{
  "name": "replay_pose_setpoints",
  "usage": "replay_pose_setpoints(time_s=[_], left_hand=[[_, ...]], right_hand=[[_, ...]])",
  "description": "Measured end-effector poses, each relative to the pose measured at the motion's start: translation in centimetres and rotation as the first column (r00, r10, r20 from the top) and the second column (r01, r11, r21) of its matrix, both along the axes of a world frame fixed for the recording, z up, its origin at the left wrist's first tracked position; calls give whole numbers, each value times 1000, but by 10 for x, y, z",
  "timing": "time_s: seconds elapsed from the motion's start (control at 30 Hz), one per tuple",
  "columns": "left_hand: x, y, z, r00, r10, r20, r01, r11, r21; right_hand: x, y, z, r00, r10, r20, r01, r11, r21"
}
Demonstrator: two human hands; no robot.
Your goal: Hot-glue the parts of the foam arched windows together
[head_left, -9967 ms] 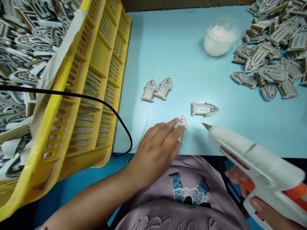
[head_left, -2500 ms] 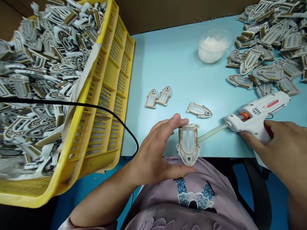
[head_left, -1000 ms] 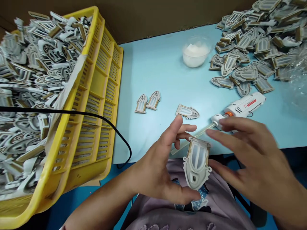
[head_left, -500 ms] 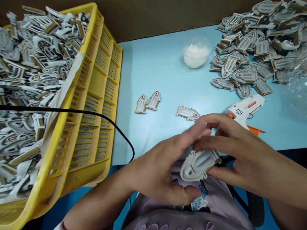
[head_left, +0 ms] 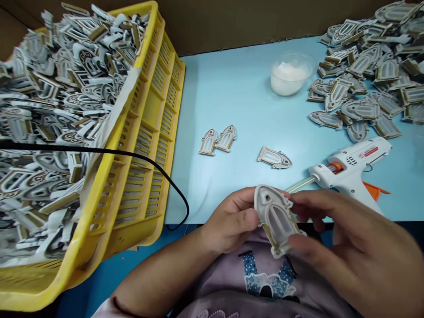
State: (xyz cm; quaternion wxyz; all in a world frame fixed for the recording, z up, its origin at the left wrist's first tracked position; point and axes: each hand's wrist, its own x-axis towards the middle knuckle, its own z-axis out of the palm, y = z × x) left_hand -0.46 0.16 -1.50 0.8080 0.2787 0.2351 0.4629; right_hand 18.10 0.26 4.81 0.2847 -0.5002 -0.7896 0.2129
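An arched, window-shaped piece (head_left: 276, 216), pale grey with gold-brown edges, is held up over my lap with its rounded end toward the table. My left hand (head_left: 232, 221) pinches its left edge, thumb on the near face and fingers behind. Across from it, my right hand (head_left: 351, 247) has its thumb at the piece's lower corner and its fingers along the right edge, slightly blurred. Just beyond my hands lies a similar arched piece (head_left: 274, 157). A white hot glue gun (head_left: 361, 159) rests to the right, a clear glue stick (head_left: 300, 184) jutting from its back.
A yellow plastic crate (head_left: 155, 115) heaped with similar pieces stands at left, a black cable (head_left: 155, 165) crossing before it. Two arched pieces (head_left: 217, 140) lie on the blue tabletop (head_left: 225, 88). Behind are a clear bowl of white material (head_left: 289, 78) and a pile of pieces (head_left: 367, 75).
My left hand has closed from a spread pose onto the piece's left edge. The piece has turned more upright and face-on, while my right hand has shifted right and lower.
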Motion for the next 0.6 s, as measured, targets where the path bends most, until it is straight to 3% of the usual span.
replay_pose_setpoints(time_s=[0.17, 0.3, 0.6], left_hand=[[-2, -5, -1, 995, -86, 50, 87, 996, -10], [-5, -6, 0, 988, -137, 77, 140, 990, -33], [-10, -2, -2, 991, -129, 20, 129, 992, -13]], right_hand=[[5, -10, 8, 999, -10, -36, 13, 995, 96], [-1, -10, 10, 997, 47, -60, -44, 998, 41], [-13, 5, 8, 998, 56, -18, -55, 996, 77]])
